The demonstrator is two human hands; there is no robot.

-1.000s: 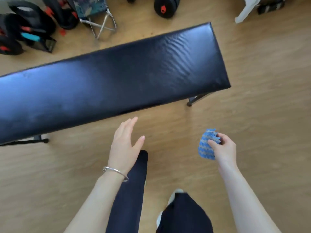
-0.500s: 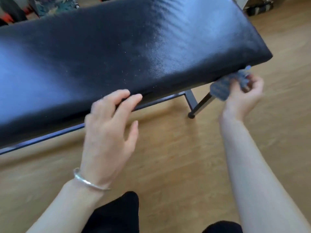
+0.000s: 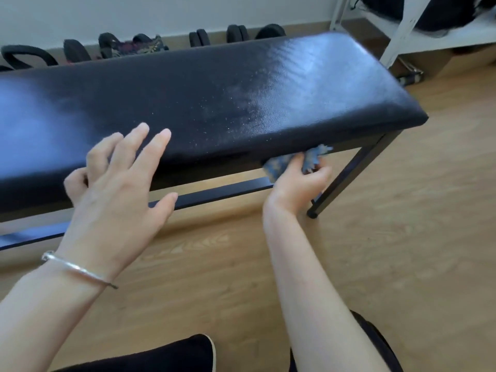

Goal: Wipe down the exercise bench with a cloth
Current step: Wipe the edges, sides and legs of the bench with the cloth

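Observation:
A long black padded exercise bench (image 3: 214, 98) on a black metal frame fills the upper half of the view, with fine dust specks on its top. My left hand (image 3: 118, 189) rests open, fingers spread, over the bench's near edge at left of centre. My right hand (image 3: 298, 181) grips a crumpled blue and white cloth (image 3: 284, 162) and presses it against the underside of the near edge, close to the right front leg (image 3: 346, 173). Part of the cloth is hidden under the padding.
Dark weights and gym gear (image 3: 134, 45) line the wall behind the bench. A white metal rack (image 3: 402, 33) stands at the back right. Wooden floor (image 3: 402, 237) lies open to the right and in front. My dark-trousered knees (image 3: 161, 355) are at the bottom.
The view dropped lower and closer to the bench. My right hand carried the cloth from the bench's right end leftward under the near edge. My left hand slid onto the padding's edge.

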